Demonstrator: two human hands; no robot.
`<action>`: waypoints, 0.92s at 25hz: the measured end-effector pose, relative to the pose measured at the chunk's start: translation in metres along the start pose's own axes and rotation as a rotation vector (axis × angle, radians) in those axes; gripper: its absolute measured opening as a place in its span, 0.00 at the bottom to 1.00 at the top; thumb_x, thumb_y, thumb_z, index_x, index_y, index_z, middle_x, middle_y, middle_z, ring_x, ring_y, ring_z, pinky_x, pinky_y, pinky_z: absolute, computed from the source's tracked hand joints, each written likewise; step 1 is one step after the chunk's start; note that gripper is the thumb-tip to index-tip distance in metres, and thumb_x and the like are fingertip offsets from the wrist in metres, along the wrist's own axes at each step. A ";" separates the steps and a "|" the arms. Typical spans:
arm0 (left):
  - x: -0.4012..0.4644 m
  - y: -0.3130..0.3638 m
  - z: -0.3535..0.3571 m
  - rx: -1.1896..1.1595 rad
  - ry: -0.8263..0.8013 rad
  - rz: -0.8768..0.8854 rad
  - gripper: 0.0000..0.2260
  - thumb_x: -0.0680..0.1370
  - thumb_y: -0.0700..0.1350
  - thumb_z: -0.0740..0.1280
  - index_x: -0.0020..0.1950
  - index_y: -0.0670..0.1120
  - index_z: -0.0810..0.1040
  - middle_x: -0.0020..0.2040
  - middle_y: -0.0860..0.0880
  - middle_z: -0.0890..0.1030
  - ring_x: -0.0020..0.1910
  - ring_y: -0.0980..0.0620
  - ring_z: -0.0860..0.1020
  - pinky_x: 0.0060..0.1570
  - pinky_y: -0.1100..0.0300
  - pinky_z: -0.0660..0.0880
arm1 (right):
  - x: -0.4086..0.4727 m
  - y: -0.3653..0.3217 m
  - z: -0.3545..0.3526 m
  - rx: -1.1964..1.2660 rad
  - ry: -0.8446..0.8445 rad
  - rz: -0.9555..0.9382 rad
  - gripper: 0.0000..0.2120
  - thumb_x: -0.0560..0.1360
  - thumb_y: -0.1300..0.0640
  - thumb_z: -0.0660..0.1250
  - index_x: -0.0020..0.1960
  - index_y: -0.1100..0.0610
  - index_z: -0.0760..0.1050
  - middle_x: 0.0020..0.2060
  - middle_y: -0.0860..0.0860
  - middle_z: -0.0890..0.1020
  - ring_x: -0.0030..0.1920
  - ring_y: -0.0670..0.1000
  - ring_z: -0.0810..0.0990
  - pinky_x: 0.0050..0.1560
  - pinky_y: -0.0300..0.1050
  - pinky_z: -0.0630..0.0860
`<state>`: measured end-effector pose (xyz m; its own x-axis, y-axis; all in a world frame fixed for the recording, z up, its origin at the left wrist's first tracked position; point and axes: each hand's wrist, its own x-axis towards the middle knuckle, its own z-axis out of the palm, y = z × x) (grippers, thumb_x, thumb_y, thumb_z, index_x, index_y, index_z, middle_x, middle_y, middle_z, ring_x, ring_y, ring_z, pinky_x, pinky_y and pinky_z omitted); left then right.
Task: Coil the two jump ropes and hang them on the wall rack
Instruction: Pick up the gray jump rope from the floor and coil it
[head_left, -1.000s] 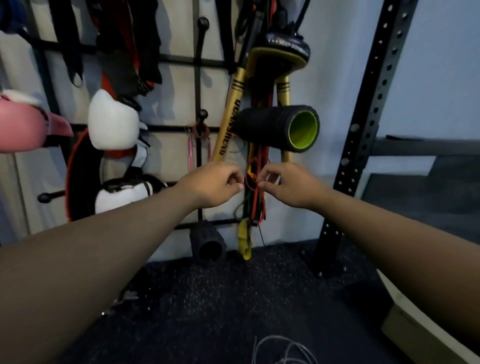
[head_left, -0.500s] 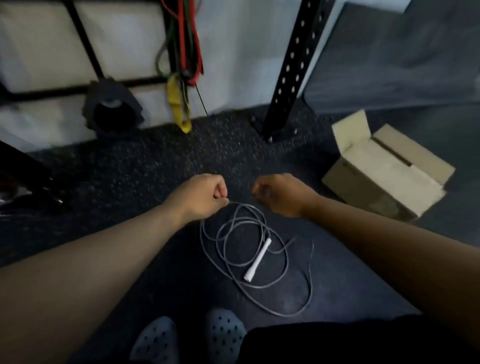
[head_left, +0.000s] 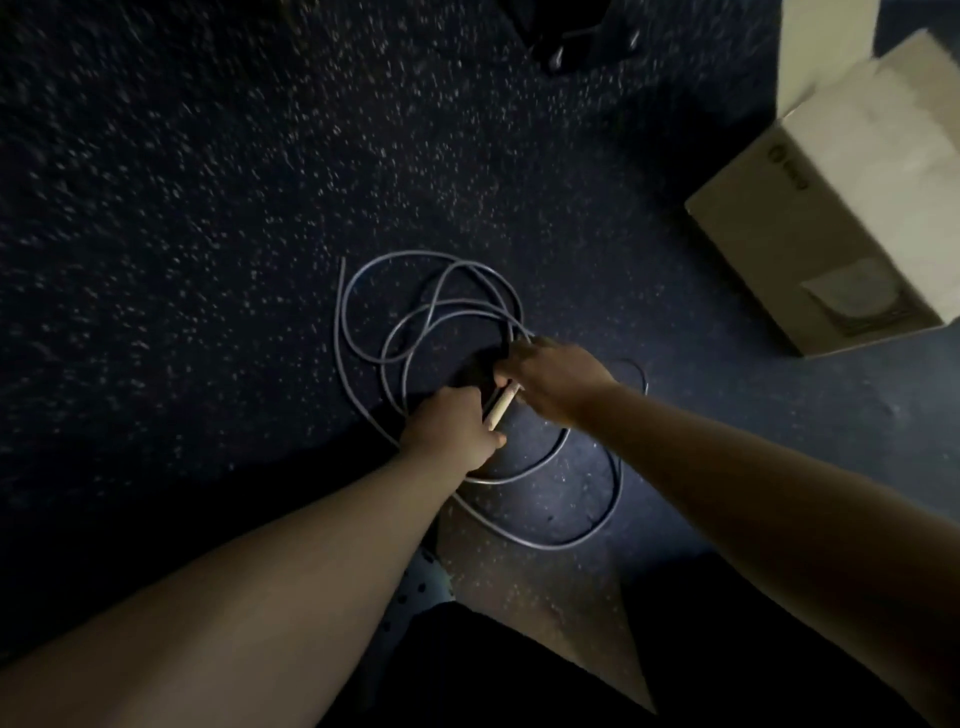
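A grey jump rope (head_left: 363, 358) lies in loose, overlapping loops on the dark speckled floor. Its white handle (head_left: 500, 409) slants between my two hands. My left hand (head_left: 451, 434) has its fingers curled round the handle's lower end. My right hand (head_left: 553, 379) is closed over the upper end, where the rope joins the handle; the grip itself is hidden under the fingers. Only one jump rope is in view, and the wall rack is out of frame.
An open cardboard box (head_left: 852, 202) stands on the floor to the right. The black foot of a steel upright (head_left: 576, 39) shows at the top edge. My shoe (head_left: 415, 587) and dark shorts (head_left: 519, 675) are below the rope.
My view swung from the wall rack down to the floor. Both hands dropped from the hanging bands to the grey rope and closed on its white handle.
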<state>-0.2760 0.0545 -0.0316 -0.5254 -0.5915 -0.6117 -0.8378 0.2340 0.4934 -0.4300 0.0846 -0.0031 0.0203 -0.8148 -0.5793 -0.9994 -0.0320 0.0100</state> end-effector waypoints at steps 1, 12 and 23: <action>0.001 0.000 0.006 0.029 -0.013 -0.012 0.14 0.76 0.52 0.74 0.54 0.45 0.80 0.54 0.44 0.83 0.54 0.41 0.82 0.50 0.50 0.80 | 0.002 0.002 0.004 -0.055 0.000 -0.018 0.22 0.83 0.56 0.64 0.77 0.49 0.69 0.72 0.55 0.72 0.71 0.58 0.72 0.63 0.54 0.76; -0.081 -0.022 -0.161 0.258 0.116 0.240 0.10 0.84 0.56 0.60 0.57 0.50 0.67 0.44 0.45 0.78 0.37 0.47 0.75 0.35 0.50 0.71 | -0.040 -0.019 -0.107 0.518 0.360 -0.207 0.08 0.82 0.49 0.68 0.58 0.49 0.80 0.42 0.46 0.81 0.42 0.47 0.79 0.47 0.43 0.75; -0.385 -0.044 -0.362 0.576 0.704 0.257 0.11 0.85 0.58 0.53 0.60 0.54 0.67 0.45 0.52 0.79 0.42 0.47 0.77 0.38 0.51 0.70 | -0.160 -0.181 -0.370 0.775 0.648 -0.593 0.13 0.82 0.47 0.67 0.43 0.53 0.81 0.28 0.46 0.74 0.28 0.44 0.69 0.32 0.43 0.65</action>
<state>0.0168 -0.0074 0.4065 -0.6509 -0.7549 0.0805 -0.7523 0.6556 0.0650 -0.2424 0.0067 0.3899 0.2754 -0.9404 0.1995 -0.5730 -0.3272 -0.7514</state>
